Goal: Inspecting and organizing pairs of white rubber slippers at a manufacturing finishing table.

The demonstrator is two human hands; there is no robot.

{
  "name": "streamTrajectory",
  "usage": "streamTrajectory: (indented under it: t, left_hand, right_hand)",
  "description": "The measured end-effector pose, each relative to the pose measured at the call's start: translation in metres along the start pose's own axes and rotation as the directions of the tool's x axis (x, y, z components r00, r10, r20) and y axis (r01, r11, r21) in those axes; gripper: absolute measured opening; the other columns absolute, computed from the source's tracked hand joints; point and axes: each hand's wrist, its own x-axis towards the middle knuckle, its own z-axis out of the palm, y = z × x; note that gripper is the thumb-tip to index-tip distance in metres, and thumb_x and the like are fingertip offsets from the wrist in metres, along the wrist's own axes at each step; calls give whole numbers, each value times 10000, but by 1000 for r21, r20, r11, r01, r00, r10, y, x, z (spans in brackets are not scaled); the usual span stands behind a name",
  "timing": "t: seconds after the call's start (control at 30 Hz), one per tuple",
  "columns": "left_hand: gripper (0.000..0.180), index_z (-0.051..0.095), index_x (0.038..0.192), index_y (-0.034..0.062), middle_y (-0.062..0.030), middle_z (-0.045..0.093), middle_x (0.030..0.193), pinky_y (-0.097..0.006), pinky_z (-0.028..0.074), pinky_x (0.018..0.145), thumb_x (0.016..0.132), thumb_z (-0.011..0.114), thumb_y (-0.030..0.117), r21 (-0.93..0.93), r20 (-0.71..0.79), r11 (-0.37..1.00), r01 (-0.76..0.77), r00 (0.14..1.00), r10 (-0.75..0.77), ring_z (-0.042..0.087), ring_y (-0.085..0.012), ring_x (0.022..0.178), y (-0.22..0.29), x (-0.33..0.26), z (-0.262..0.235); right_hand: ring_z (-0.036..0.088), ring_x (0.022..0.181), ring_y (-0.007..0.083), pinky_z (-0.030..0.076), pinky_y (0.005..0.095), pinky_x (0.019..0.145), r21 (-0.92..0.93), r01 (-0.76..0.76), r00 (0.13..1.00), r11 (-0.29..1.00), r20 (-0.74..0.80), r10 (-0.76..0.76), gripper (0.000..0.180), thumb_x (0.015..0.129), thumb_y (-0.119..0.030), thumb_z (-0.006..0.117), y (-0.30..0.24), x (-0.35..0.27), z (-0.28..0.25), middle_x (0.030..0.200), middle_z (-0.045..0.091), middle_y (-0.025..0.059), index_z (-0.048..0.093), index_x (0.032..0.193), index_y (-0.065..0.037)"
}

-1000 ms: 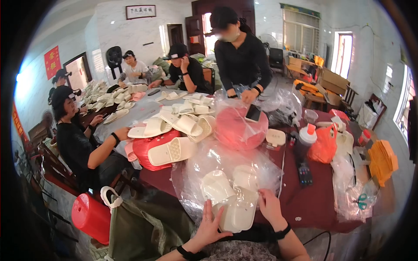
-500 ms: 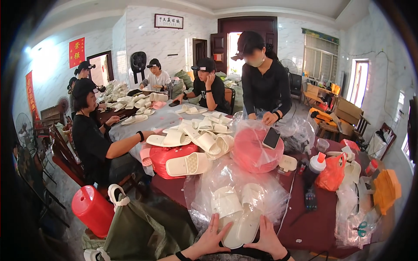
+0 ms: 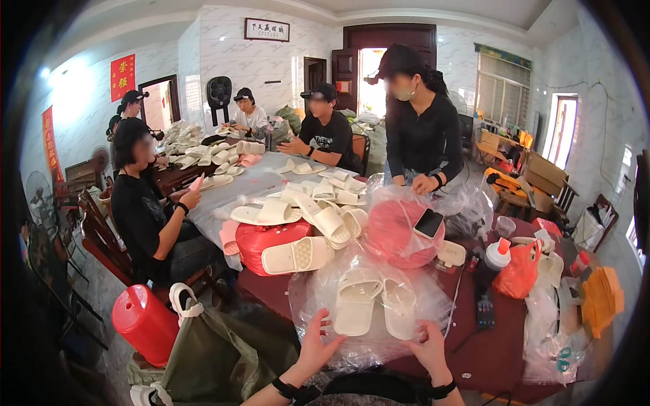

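Note:
A pair of cream slippers (image 3: 354, 312) lies side by side with a clear plastic bag (image 3: 310, 287), straps away from me. Whether both are fully inside the bag is hard to tell through the shine. My left hand (image 3: 317, 345) is beside the left slipper's near end, its thumb and fingers spread at the bag's edge. On the other side my right hand (image 3: 430, 350) has its fingers apart, close to the right slipper's near end and the bag's edge. Neither hand grips a slipper.
Loose cream slippers (image 3: 298, 256) pile on a red wrapped bundle (image 3: 252, 245). Another red bundle (image 3: 389, 237) bears a phone (image 3: 428, 223). Right are a bottle (image 3: 496, 256), orange bag (image 3: 518, 274) and scissors (image 3: 563, 358). Co-workers surround the table; a red stool (image 3: 150, 325) stands left.
The slippers have moved away from me and lie more evenly side by side. My hands have parted from them. A co-worker at left has raised a pink item in both hands.

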Motion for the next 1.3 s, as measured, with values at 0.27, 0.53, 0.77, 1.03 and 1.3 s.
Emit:
streamTrajectory:
  t: [0.27, 0.53, 0.77, 1.03, 1.3]
  left_hand:
    - [675, 545, 1351, 97, -216, 587, 1190, -442, 500, 871, 768, 807, 316, 452, 147, 859, -240, 970, 193, 586, -377, 1062, 4, 12, 4]
    - [268, 728, 1036, 86, -96, 665, 957, -338, 506, 737, 785, 779, 162, 167, -43, 986, 19, 999, -12, 637, -236, 859, 35, 15, -6]
    - [399, 647, 1169, 47, -119, 640, 983, -319, 515, 713, 796, 760, 132, 95, -67, 993, -70, 995, 76, 622, -217, 842, 21, -6, 0]
    - [693, 548, 1308, 69, -173, 563, 1159, -435, 474, 902, 722, 842, 293, 370, -57, 928, -49, 996, 75, 519, -345, 1096, 22, -13, 15]
    - [541, 637, 1167, 72, -143, 539, 1158, -423, 439, 964, 707, 835, 276, 446, 170, 890, -93, 985, 17, 507, -359, 1100, 4, -12, 18]
  right_hand:
    - [425, 664, 87, 394, 236, 586, 36, -50, 998, 998, 34, 49, 549, 584, -136, 913, 6, 8, 4, 811, 521, -11, 600, 1025, -38]
    - [433, 624, 62, 377, 226, 548, 161, -164, 982, 973, 120, 146, 470, 643, -160, 909, -24, 1, -3, 751, 524, -22, 575, 947, -33]
    - [430, 612, 44, 376, 214, 540, 215, -190, 979, 958, 113, 169, 445, 649, -138, 905, -17, -20, -4, 729, 516, -52, 581, 937, -39]
    - [485, 669, 96, 429, 254, 601, 97, -207, 974, 974, 113, 196, 503, 637, -220, 911, -26, -29, -9, 776, 538, 5, 592, 971, -21]
    - [546, 774, 226, 459, 347, 701, -146, -71, 997, 987, 17, 74, 519, 595, -232, 895, -35, -26, -5, 817, 574, 60, 623, 997, -48]
